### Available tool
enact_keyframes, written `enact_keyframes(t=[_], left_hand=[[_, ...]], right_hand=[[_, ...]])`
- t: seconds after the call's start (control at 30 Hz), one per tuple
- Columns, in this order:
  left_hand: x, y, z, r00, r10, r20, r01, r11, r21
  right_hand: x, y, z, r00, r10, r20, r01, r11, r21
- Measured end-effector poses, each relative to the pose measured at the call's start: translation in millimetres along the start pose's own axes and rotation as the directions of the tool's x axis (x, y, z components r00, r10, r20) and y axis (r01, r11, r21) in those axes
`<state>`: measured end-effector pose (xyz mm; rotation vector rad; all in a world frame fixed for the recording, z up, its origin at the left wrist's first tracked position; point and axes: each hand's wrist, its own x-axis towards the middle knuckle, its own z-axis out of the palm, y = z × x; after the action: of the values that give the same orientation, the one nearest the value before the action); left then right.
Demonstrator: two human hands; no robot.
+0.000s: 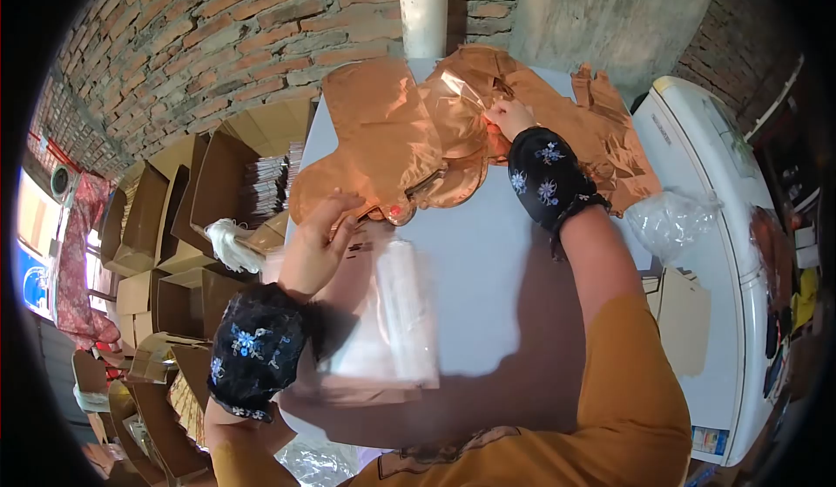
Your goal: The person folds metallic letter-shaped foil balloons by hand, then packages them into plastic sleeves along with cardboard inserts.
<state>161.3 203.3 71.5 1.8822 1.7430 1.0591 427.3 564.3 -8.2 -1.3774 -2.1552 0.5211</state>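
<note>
Shiny copper-coloured foil sheets (383, 121) with rounded outlines lie across the far part of the pale table (475, 313). My left hand (320, 239) is at the near left edge of the foil, thumb and fingers apart, over the top of a stack of clear plastic sleeves (392, 321). At the foil's middle, my right hand (510, 118) has its fingers closed on a crumpled part of it. More folded foil (592, 138) spreads to the right of that hand. Both forearms wear dark flowered sleeve covers.
Open cardboard boxes (218, 173) stand at the left, one holding packed items. A white bundle (233, 245) hangs by them. Clear plastic (675, 226) lies at the right edge, beside a white appliance (723, 165). A white pipe (423, 8) and brick wall stand behind.
</note>
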Motion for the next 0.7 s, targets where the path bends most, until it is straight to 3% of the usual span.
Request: enact_keyframes(t=[0.1,0.17,0.2,0.27,0.3,0.33,0.4,0.43,0.47,0.53,0.57,0.63,0.67,0.7], left_hand=[[7.6,-2.8,6.8,0.997,0.072,-0.008,-0.072,0.997,0.036],[10.1,-0.1,9.4,0.992,0.123,-0.026,-0.121,0.99,0.068],[10.9,-0.6,14.5,0.998,0.062,-0.007,-0.062,0.998,-0.033],[9.0,-8.1,24.7,0.997,-0.079,0.013,0.08,0.975,-0.207],[10.3,-12.7,34.3,1.0,-0.028,0.014,0.031,0.952,-0.304],[8.8,14.5,29.2,0.989,-0.136,0.059,0.148,0.944,-0.295],[11.5,8.3,45.6,0.999,-0.05,0.001,0.048,0.964,-0.26],[12.2,6.5,54.0,0.992,-0.113,0.047,0.122,0.885,-0.449],[13.4,15.7,51.2,0.986,-0.094,0.136,0.154,0.823,-0.547],[-1.3,46.4,40.4,0.941,-0.182,0.284,0.334,0.623,-0.707],[-2.6,40.4,56.7,0.914,-0.209,0.348,0.405,0.524,-0.75],[-16.2,59.9,75.1,0.823,-0.338,0.456,0.535,0.191,-0.823],[-26.0,70.6,73.6,0.808,-0.319,0.496,0.564,0.176,-0.807],[-35.7,82.5,70.4,0.79,-0.298,0.536,0.595,0.163,-0.787]], right_hand=[[22.6,28.1,3.6,0.999,-0.038,0.026,0.03,0.968,0.25],[27.6,33.0,-6.6,0.994,0.033,-0.102,0.013,0.909,0.417],[24.8,31.8,-15.6,0.985,0.076,-0.158,0.013,0.868,0.496],[0.0,22.8,-47.0,0.931,-0.122,-0.345,0.257,0.89,0.377],[-6.6,16.9,-56.2,0.894,-0.223,-0.389,0.34,0.903,0.263],[-17.7,12.2,-71.0,0.861,-0.318,-0.396,0.388,0.915,0.11],[-23.9,3.5,-88.0,0.791,-0.472,-0.39,0.46,0.878,-0.13],[-49.6,-26.7,-94.7,0.905,-0.314,-0.287,0.387,0.888,0.248],[-71.7,-44.4,-98.2,0.947,-0.283,-0.155,0.318,0.894,0.315],[-127.9,-94.6,-100.4,0.87,-0.473,-0.138,0.49,0.862,0.132],[-159.0,-121.6,-105.7,0.776,-0.613,-0.145,0.611,0.789,-0.063],[-206.0,-124.7,-100.1,0.702,-0.711,-0.032,0.703,0.7,-0.125],[-237.0,-136.1,-101.5,0.755,-0.655,0.024,0.655,0.753,-0.063],[-252.8,-114.4,-88.0,0.7,-0.713,0.032,0.71,0.691,-0.133]])
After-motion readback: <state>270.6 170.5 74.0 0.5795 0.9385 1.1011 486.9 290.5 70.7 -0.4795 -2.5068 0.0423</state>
